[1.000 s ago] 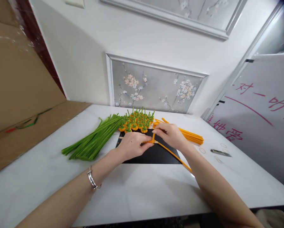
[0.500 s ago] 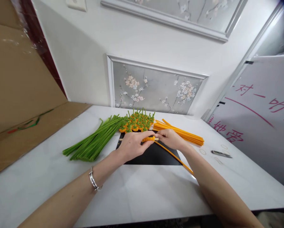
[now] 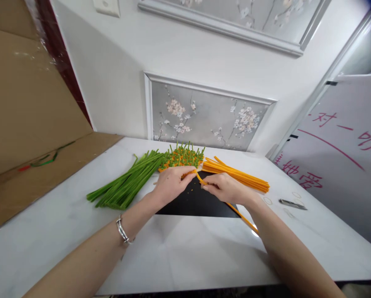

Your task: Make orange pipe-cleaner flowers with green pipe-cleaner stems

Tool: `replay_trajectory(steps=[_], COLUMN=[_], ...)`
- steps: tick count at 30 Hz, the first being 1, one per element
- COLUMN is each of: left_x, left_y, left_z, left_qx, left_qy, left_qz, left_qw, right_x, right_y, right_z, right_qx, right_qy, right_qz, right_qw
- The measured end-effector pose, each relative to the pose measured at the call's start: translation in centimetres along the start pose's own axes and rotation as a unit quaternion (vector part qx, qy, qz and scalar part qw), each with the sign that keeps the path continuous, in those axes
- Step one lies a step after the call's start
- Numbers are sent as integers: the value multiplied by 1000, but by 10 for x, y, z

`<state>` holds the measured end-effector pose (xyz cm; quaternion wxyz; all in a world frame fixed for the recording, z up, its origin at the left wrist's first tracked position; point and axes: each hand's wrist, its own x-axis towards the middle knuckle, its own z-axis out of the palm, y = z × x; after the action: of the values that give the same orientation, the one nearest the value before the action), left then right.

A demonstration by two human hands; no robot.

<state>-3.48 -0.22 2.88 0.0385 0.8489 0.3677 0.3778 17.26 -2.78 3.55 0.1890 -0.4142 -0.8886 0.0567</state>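
My left hand (image 3: 174, 183) is closed round a thin wooden stick (image 3: 199, 169) that has orange pipe cleaner wound on it; most of the coil is hidden by the fingers. From the coil the orange pipe cleaner (image 3: 246, 222) runs to my right hand (image 3: 224, 186), which pinches it a short way off. Its loose tail trails down to the right, under my right forearm. Both hands are over a black mat (image 3: 193, 205) with a few orange crumbs on it. Just behind them stand several orange pieces with green stems (image 3: 185, 155).
A bundle of green pipe cleaners (image 3: 126, 182) lies on the left of the white table (image 3: 185, 252). Orange pipe cleaners (image 3: 236, 176) lie at the back right. Nail clippers (image 3: 292, 204) and rubber bands (image 3: 267, 201) are farther right. Cardboard (image 3: 33, 103) stands along the left side.
My right hand has moved away from the stick's end, slightly right and down, drawing a strand of orange pipe cleaner out from the coil. The stick has tilted up at its right end.
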Motion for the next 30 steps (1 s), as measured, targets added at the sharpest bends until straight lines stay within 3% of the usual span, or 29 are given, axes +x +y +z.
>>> replay_trajectory(steps=[5,8,13,20,30], left_x=[-1,-2,-4,-6,-6], left_y=[-3,-4,2,5,3], left_z=[2,4,4,6,10], left_qx=[26,48,87,92,76], left_qy=[-20,-37,-63,-45,-47], left_qz=[3,12,40,54,100], left_qw=[999,998,993,993,991], right_x=[-4,-5,-3,2,9], right_y=[-15,-20,-17,-12,-4], right_z=[-3,-6,-10,-11,-3], right_qx=[-131,-153,-91,34,137], right_qy=[46,65,101,190,186], right_qz=[15,17,4,13,67], right_qw=[990,986,991,981,971])
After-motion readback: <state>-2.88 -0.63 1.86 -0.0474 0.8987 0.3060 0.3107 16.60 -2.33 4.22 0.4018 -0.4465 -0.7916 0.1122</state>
